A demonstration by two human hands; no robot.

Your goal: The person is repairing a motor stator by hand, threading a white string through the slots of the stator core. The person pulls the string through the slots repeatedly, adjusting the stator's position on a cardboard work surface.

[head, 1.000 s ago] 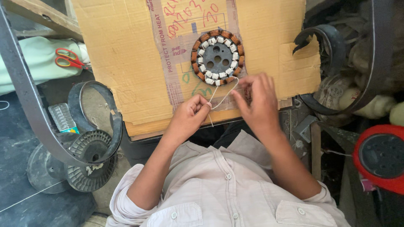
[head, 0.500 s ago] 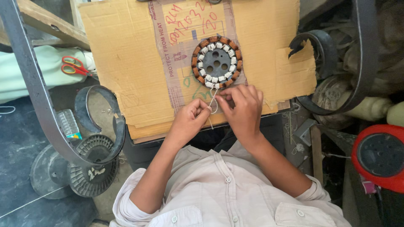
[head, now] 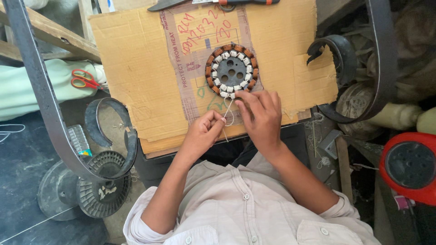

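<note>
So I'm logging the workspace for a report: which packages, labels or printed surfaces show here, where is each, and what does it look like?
Flattened cardboard box: covers the worktop under the wound stator; tan, ragged edges.
Printed tape strip: runs down the cardboard left of the stator; pale with red print.
Handwritten marks: above the stator; red ink.
Small plastic bottle: on the floor at left; clear, with a label band.

Round copper-wound stator (head: 231, 71) flat on cardboard, white thread (head: 228, 112) trailing from its near edge

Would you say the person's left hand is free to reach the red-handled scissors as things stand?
Probably not at once: the left hand pinches a thin thread from the stator. The scissors lie uncovered beyond the cardboard.
</note>
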